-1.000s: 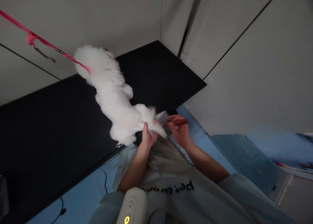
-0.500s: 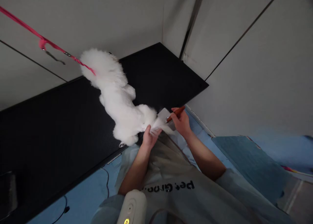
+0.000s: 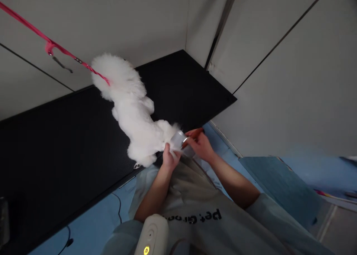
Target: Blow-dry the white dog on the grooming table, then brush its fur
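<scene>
A fluffy white dog (image 3: 135,110) stands on the black ribbed table (image 3: 184,87), its rounded head end away from me and its rear close to my body. My left hand (image 3: 170,158) is closed around the dog's tail at the table's near edge, the thumb on top. In my right hand (image 3: 202,145) is a slicker brush (image 3: 192,136) with an orange-brown handle and a pale grey head. The brush head lies against the tail fur just past my left fingers, slightly blurred. Part of the tail is hidden behind it.
A pink leash (image 3: 33,30) runs from the dog's neck to the upper left, with a metal clip hanging off it. Grey walls (image 3: 292,80) border the table's far side. A grey apron (image 3: 195,195) covers my front. Dark cables (image 3: 119,206) lie on the blue floor below.
My right hand has moved left and slightly down with the brush. The brush head now shows its pale back, tilted over the tail. My left hand stays on the tail.
</scene>
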`<state>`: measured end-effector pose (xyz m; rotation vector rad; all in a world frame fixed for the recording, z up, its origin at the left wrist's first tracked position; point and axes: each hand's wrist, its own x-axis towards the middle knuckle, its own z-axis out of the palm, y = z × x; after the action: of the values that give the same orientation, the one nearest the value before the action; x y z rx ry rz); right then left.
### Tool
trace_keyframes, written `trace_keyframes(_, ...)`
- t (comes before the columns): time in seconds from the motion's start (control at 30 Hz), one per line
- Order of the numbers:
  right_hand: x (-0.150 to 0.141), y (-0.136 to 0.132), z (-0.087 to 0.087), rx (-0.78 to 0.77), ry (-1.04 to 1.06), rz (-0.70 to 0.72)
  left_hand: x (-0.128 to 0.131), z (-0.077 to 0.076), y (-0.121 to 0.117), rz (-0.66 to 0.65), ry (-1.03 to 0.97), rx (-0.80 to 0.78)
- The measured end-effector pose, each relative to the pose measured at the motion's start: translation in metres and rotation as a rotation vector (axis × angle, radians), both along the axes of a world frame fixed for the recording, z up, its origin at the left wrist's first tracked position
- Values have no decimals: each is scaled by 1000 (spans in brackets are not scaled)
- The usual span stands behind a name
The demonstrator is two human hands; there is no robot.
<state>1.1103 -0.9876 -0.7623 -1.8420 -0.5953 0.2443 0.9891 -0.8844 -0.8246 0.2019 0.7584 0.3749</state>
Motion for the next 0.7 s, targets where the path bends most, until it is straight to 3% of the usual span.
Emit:
trace_keyframes(0.07, -4, 6, -2, -36, 41, 7, 0, -2, 0, 45, 8, 24)
trace_keyframes(0.17, -7, 14, -4, 40, -42, -229, 0, -5, 1, 12, -11, 48)
trace_keyframes(0.2, -8, 16, -5, 56, -44, -227, -1, -6, 1, 10, -11, 49)
trace_keyframes(0.33, -8, 22, -9, 8, 149, 20, 0, -7, 2, 92, 17, 46)
trace_keyframes(0.47, -4, 24, -14, 74, 82, -197, 3, -3, 4, 113, -7, 30)
trace_keyframes(0.6, -10, 25, -16, 38, 188, 7, 3, 3, 6, 118, -63, 47)
trace_keyframes(0.7, -16, 26, -15, 23, 162, -119, 3, 0, 10, 84, -65, 54)
